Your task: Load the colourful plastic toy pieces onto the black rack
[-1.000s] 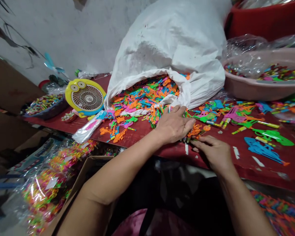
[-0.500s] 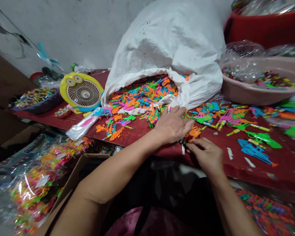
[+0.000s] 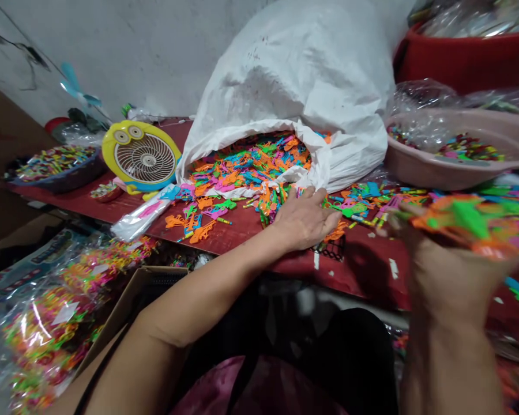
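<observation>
- While the person's left hand point(image 3: 305, 219) lay open on the red tabletop point(image 3: 372, 271), fingers spread and empty at the edge of the spilled pieces, the right hand point(image 3: 450, 276) was raised, blurred, at the right of the view.
- Its fingers looked clamped around a bunch of orange and green plastic toy guns point(image 3: 467, 222), held in the air above the table, though blur hid the exact grip.
- More toy guns spilled from a white woven sack point(image 3: 285, 69); a pink plastic basin point(image 3: 454, 164) stood beyond.
- Lifting a handful was the step in hand.
- Loose pieces jutted from the bunch, so the moment called for a firm hold.
</observation>
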Demonstrator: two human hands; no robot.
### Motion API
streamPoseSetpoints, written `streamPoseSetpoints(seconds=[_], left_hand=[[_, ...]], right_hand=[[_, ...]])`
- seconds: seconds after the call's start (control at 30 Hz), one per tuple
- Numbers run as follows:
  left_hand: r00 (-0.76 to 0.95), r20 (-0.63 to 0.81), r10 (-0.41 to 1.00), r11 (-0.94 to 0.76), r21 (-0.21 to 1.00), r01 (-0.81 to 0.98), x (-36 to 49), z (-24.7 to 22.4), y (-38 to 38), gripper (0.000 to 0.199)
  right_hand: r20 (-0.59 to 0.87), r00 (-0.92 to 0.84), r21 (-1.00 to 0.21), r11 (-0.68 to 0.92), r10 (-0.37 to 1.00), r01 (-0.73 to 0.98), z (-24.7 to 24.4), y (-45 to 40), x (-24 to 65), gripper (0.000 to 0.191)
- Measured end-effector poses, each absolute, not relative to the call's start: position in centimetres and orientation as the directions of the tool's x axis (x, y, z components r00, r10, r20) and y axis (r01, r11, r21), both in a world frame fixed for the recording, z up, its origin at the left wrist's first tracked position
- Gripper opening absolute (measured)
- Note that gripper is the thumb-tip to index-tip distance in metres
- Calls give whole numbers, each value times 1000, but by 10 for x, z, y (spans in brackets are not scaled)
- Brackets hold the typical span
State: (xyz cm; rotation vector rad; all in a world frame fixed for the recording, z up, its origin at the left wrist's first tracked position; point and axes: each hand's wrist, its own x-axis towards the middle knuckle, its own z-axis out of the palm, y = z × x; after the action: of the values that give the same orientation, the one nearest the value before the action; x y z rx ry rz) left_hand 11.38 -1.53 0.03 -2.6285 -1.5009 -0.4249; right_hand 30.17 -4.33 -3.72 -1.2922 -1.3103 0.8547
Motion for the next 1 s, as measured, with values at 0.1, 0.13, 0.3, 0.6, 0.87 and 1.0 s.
streamPoseSetpoints(seconds=[0.1,0.13,0.3,0.6,0.87,1.0], left_hand=[[466,293,835,-506,78,859,114,1,-18,56],[467,286,837,-508,87,857,114,2,-18,56],[479,213,852,-518,202,831,104,7,-10,54],[511,256,821,-557,159,815,79,9,0,49],[513,174,840,-528,49,848,89,1,-3,50],[508,141,850,-518,38,855,89,3,-3,51]], right_hand=[[243,230,-965,211,942,156,-36,-16,315,25],[192,208,-972,156,959,177,-44,-5,322,26],[142,129,-818,43,981,573,-91,16,361,27],[240,-104,-833,260,965,488,-105,-49,284,29],[-87,-40,-984,-80,995,158,-105,-37,277,32],[-161,-9,-986,-161,987,38,-103,-39,277,37]])
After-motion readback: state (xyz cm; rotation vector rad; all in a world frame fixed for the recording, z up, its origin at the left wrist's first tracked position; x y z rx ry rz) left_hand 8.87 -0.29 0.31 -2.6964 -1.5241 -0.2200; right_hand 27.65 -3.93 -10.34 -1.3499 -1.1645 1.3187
